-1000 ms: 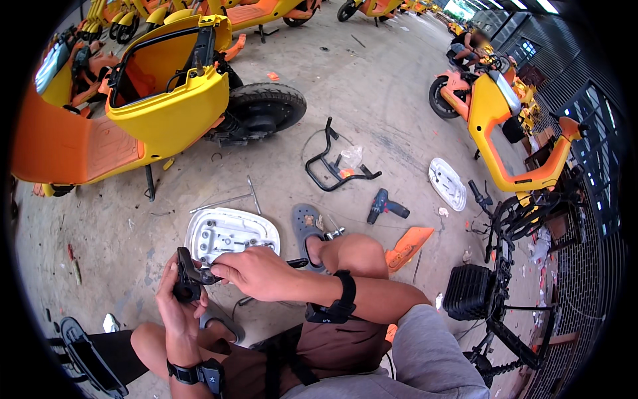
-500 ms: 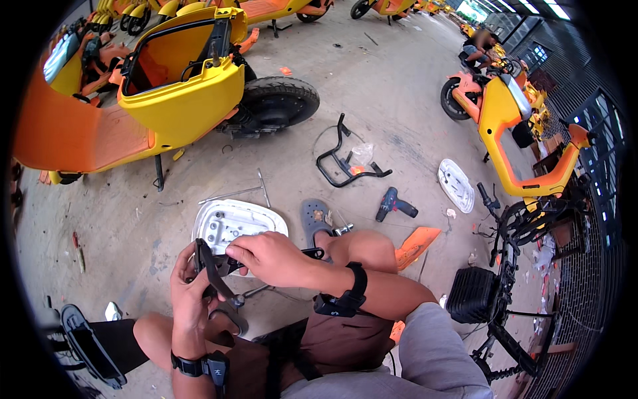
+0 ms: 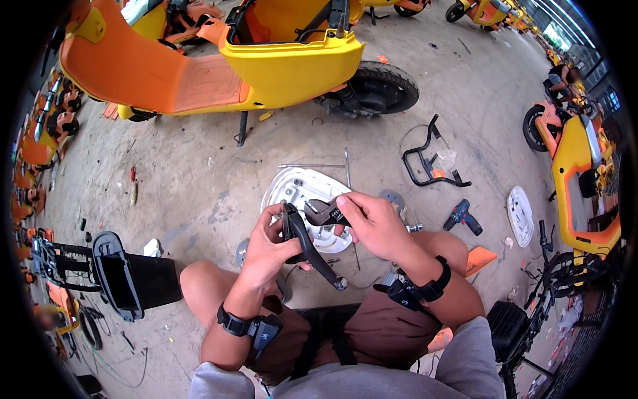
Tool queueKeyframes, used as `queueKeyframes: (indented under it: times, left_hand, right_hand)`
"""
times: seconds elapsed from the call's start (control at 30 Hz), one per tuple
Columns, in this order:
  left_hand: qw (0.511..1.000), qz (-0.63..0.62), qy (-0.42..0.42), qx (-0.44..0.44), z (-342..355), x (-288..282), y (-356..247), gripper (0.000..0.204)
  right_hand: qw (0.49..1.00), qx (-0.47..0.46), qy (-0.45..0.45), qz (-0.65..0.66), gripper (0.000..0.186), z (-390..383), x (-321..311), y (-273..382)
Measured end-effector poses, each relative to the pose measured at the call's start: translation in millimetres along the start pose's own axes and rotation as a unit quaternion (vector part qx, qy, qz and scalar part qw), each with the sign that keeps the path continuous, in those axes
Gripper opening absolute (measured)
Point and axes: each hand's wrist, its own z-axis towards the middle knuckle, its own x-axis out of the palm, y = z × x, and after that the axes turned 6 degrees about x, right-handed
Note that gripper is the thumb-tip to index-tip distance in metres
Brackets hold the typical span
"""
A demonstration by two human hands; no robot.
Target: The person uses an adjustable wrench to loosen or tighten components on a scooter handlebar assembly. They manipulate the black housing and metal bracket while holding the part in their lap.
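Note:
My left hand (image 3: 267, 251) is closed around a black brake lever (image 3: 312, 251), whose long arm slants down to the right with a small knob at its end. In my right hand (image 3: 377, 223) is a dark adjustable wrench (image 3: 323, 213), its jaw pointing left toward the lever's upper part. A narrow gap seems to separate jaw and lever; contact is hard to judge. Below both hands, a white plastic shell (image 3: 276, 183) lies on the floor with small metal parts in it, partly hidden by my hands.
A T-shaped metal rod (image 3: 312, 165) lies beyond the shell. To the right are a cordless drill (image 3: 463, 218), a bent black frame (image 3: 415, 159) and another white shell (image 3: 520, 216). A yellow-orange scooter (image 3: 286, 73) stands ahead; a black bin (image 3: 136, 276) is at left. A person (image 3: 563, 81) crouches far right.
The view has swung left, so the surroundings sit further right. My right hand has drawn back from over the lever, and the wrench's jaw now shows beside it. Both hands keep their hold.

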Motion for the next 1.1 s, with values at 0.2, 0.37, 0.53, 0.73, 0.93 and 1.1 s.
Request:
queueKeyframes:
  times: [0.2, 0.37, 0.53, 0.73, 0.93, 1.1]
  left_hand:
    - [0.995, 0.062, 0.049, 0.066, -0.9, 1.9, -5.4, 0.083]
    - [0.953, 0.236, 0.012, 0.19, -1.3, -0.8, 2.7, 0.08]
    - [0.926, 0.298, -0.001, 0.231, 0.6, 2.2, 7.7, 0.07]
    - [0.946, 0.245, -0.132, 0.167, 2.8, 3.6, 3.6, 0.062]
    - [0.951, 0.226, -0.145, 0.153, 5.6, 3.9, -1.2, 0.059]
    - [0.952, 0.224, -0.141, 0.155, 9.2, 2.5, 2.4, 0.061]
  right_hand:
    - [1.0, 0.005, 0.013, 0.006, 0.038, -4.6, -1.6, 0.4]
    - [0.992, 0.051, 0.045, 0.104, 0.035, -7.0, -5.9, 0.1]
    - [0.974, 0.036, 0.101, 0.199, 0.058, -14.4, 0.0, 3.8]
    - [0.961, 0.045, 0.088, 0.257, 0.092, -13.9, 11.8, -3.5]
    - [0.938, 0.093, 0.119, 0.311, 0.087, -19.2, 4.8, 6.1]
    - [0.926, 0.038, 0.112, 0.36, 0.09, -19.8, 6.8, 4.4]
